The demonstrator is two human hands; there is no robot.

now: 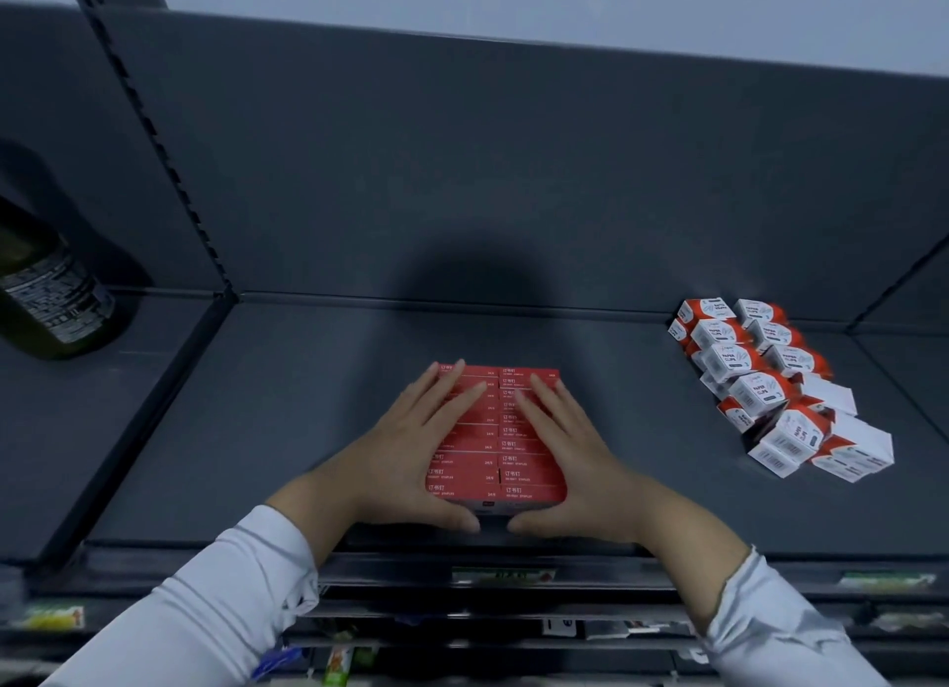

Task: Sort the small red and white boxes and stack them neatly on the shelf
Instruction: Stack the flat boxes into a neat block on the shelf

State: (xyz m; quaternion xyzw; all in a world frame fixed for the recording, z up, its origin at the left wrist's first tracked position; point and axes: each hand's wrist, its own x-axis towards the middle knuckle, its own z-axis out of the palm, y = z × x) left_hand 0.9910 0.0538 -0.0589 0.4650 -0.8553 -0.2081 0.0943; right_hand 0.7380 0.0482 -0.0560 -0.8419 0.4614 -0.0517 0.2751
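Observation:
A block of several flat red staple boxes (pixel 506 447) lies in two neat columns near the front of the dark grey shelf (pixel 318 409). My left hand (pixel 411 455) rests flat on its left side with straight fingers, thumb along the front edge. My right hand (pixel 570 455) mirrors it on the right side, thumb also at the front edge. Further right, several small red and white paper clip boxes (pixel 770 383) lie in a loose double row running from the back wall toward the front.
A dark green bottle (pixel 46 296) stands on the neighbouring shelf bay at the left, past a slotted upright (pixel 154 142). The shelf's back panel (pixel 513 173) rises behind. Lower shelves with price labels (pixel 503 576) show beneath the front edge.

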